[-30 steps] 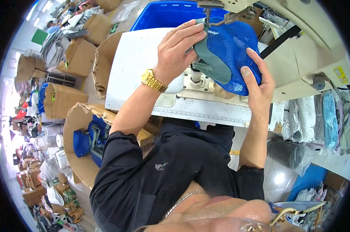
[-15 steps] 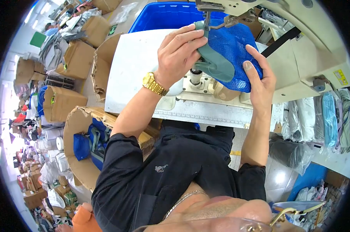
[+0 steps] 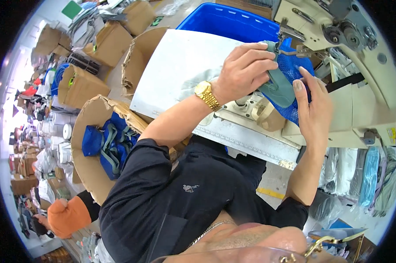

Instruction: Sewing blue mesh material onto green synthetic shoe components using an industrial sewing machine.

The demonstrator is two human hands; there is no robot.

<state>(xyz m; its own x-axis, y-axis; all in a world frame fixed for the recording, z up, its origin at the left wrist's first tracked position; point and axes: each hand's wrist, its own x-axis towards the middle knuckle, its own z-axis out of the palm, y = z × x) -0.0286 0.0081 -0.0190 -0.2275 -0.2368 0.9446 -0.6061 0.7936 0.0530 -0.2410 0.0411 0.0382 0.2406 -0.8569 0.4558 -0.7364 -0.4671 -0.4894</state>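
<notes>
Beneath the sewing machine's needle and presser foot [image 3: 277, 44] lies a piece of blue mesh [image 3: 294, 61] with a grey-green fabric panel [image 3: 282, 92] on it. My left hand [image 3: 244, 68] is closed on the green fabric, fingertips beside the foot, wearing a gold watch on that wrist. At the blue mesh's right side, my right hand [image 3: 312, 103] grips it, thumb and forefinger curled over. The fingertips of my left hand partly cover the green strip. Below the fabric, the cylinder bed [image 3: 241, 105] of the machine shows.
A white work table [image 3: 167, 61] holds the machine. Behind it sit a blue plastic bin [image 3: 211, 17] and cardboard boxes [image 3: 110, 44]. A torn carton [image 3: 86, 175] at left holds blue-and-green pieces [image 3: 93, 140]. A co-worker in orange [image 3: 68, 215] is at lower left; wrapped bundles [image 3: 369, 175] are at right.
The view has swung, so machine and hands appear farther right and slightly lower. Both hands still hold the fabric at the needle. More of the co-worker in orange shows at lower left.
</notes>
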